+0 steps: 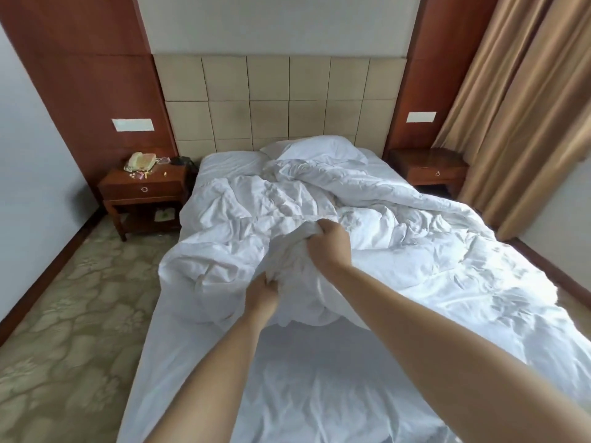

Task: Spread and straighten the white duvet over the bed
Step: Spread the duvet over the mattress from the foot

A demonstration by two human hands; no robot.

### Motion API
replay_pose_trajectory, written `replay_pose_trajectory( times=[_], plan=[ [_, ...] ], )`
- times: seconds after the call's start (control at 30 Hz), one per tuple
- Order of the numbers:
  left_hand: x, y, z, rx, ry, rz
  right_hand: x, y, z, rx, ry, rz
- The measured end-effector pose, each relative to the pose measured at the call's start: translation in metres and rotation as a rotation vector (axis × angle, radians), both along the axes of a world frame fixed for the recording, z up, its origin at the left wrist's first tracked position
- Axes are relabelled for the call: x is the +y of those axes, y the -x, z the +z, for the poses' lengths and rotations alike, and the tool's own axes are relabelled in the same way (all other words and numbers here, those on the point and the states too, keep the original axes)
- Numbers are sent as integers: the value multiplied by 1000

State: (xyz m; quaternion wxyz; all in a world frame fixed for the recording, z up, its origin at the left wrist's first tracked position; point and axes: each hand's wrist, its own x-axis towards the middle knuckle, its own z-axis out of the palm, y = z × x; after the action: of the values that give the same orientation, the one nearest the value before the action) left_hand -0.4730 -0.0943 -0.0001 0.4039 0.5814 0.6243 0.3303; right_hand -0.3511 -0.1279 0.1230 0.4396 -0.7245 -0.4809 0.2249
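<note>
Item: white duvet [367, 225], crumpled, lying over the far two-thirds of the bed [198, 362] and trailing off its right side; the near part of the mattress shows only bare sheet. Condition: heavily creased, bunched into a thick roll along its near edge, with one pillow [316, 148] at the far end against the padded headboard [278, 100]. Holding: left hand [260, 294] with fingers curled into the fabric at the near left of the roll; right hand [331, 243] farther in, fingers closed around a gathered fold on top of the bunch; both arms reach in from the near side. Step in hand: gathering and finding the near edge of the duvet, the spreading itself not yet done (it looks like an early stage, as nothing lies flat). Next move, as judged: the hands would need to part toward the left and right corners of that edge, lift it clear, and draw it toward the near end so the roll unfurls over the bare sheet, then even the overhang. Surroundings: a wooden nightstand [144, 190] with a telephone [140, 161] at far left, a second nightstand [430, 169] and tan curtains [518, 107] at far right.
</note>
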Motion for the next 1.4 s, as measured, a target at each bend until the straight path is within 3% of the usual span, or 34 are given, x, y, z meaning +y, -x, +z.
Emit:
replay_pose_trajectory(
  times=[0.13, 0.2, 0.3, 0.4, 0.47, 0.53, 0.63, 0.8, 0.93, 1.1, 1.23, 1.4],
  plan=[
    [4, -3, 27, -224, 37, 149, 10, -23, -13, -78, 81, -47],
    [8, 6, 49, -158, -8, 204, 13, -31, -20, -129, 142, -46],
    [24, 29, 112, 2, -271, 233, 18, -25, -25, -205, 223, 10],
    [44, 43, 179, 176, -570, 113, 26, -2, -18, -290, 206, 67],
    [52, 43, 197, 274, -633, 45, 29, 7, -9, -338, 127, 12],
    [54, 43, 193, 274, -545, -10, 27, 11, -7, -378, -38, 2],
    [54, 47, 167, 248, -380, -113, 22, 30, -16, -486, -223, 302],
    [34, 52, 115, 258, -249, -260, 26, 46, -36, -776, 18, 352],
    [23, 63, 73, 176, -202, -289, 22, 39, -41, -975, 81, 428],
    [6, 38, 57, 5, -271, -187, 18, 25, -33, -730, -29, 262],
    [-5, 15, 30, 125, -400, -131, 16, 3, -13, -601, -93, 154],
    [-4, -26, 12, 1, -35, 68, 17, -20, -3, -470, -169, 109]
  ],
)
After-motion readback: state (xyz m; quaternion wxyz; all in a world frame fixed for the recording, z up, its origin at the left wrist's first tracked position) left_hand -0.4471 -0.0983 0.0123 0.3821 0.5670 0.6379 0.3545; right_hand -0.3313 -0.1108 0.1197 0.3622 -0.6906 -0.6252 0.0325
